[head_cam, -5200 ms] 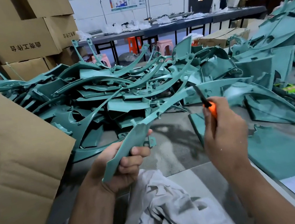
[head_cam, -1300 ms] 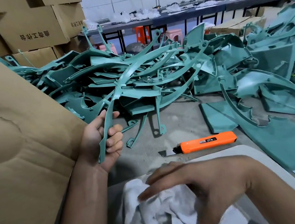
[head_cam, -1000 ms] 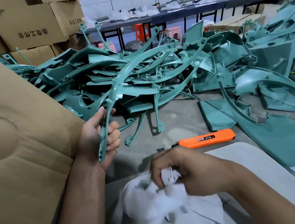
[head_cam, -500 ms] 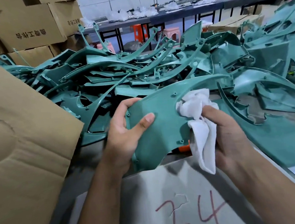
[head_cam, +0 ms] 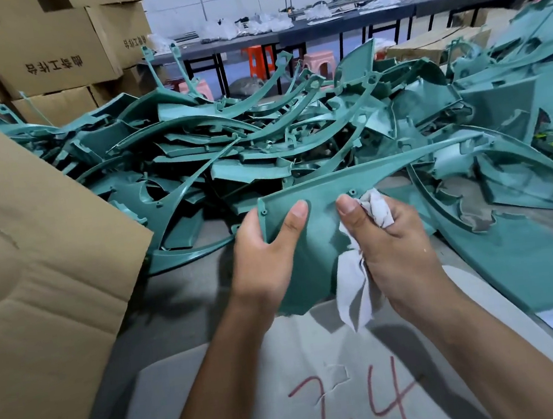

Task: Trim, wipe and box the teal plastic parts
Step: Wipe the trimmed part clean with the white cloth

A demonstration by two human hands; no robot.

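The left hand (head_cam: 265,245) grips the teal part (head_cam: 309,240) by its broad near end, its long tapering axis running up-right past the right hand (head_cam: 388,234), which presses a bunched white rag (head_cam: 377,210) on its face.

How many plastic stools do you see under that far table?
3: an orange stool under the far table, two pink stools nearer the pile. Others may be hidden.

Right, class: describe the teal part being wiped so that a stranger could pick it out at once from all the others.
Start at the big heap of teal parts across the table, then come toward the camera to the two hands. The left hand grips a broad teal panel while the right hand presses a white cloth to it. It alone is lifted off the table and held.
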